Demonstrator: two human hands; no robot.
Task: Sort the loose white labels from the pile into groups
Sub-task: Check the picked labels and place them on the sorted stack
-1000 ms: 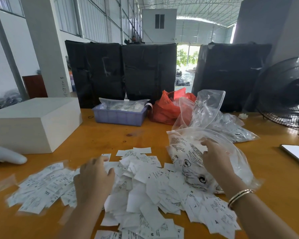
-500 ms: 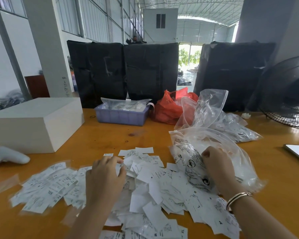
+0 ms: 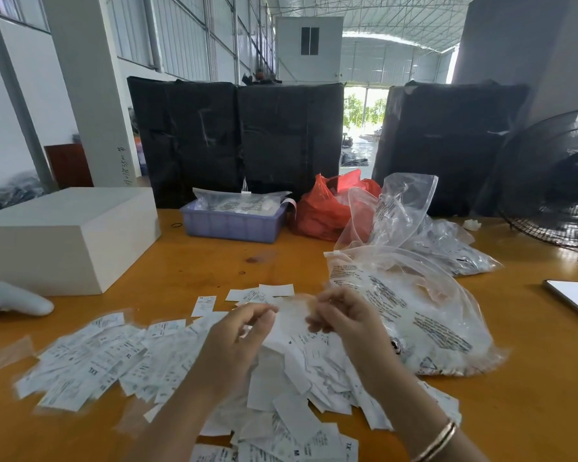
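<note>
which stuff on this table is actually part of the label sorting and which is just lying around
In the job: pile of labels; spread labels; label held by left hand and right hand.

Lying about: white box; purple tray; red bag; phone; fan.

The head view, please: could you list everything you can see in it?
labels: many, white, piled on table centre and left
table: one, orange-brown
box: one, white, left
controller: one, white, left edge
tray: one, purple, back centre
red bag: one, beside tray
clear bags: several, right
fan: one, black, far right
phone: one, right edge
left hand: over pile, holding labels
right hand: bangled, fingers on same labels
</note>
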